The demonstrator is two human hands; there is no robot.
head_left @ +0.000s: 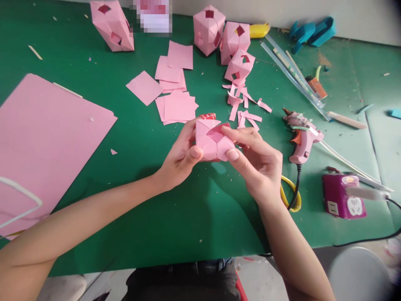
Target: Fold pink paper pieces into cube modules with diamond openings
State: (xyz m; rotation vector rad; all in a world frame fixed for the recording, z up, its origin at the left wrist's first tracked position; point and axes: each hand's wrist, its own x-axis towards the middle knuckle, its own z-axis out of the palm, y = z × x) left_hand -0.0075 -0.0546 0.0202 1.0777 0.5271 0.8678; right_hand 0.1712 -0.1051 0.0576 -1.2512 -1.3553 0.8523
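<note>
Between my two hands is a pink folded-paper piece (208, 144) with a square opening in its upper side. My left hand (181, 154) grips its left side, the thumb pressed on the front. On the right, my right hand (255, 156) pinches it with the thumb low on the front and a fingertip at the opening's edge. Just beyond lie several pink paper squares (180, 106) and a heap of narrow pink paper strips (246, 119). Finished-looking pink paper polyhedra (209, 31) stand farther back, and another polyhedron (112, 25) is at the back left.
A large pink sheet (56, 146) covers the left of the green table (140, 234). To the right lie a pink glue gun (302, 138), a yellow tape ring (296, 200), a purple power block (343, 196) and clear sticks (294, 77). Teal pieces (322, 31) sit by the wall.
</note>
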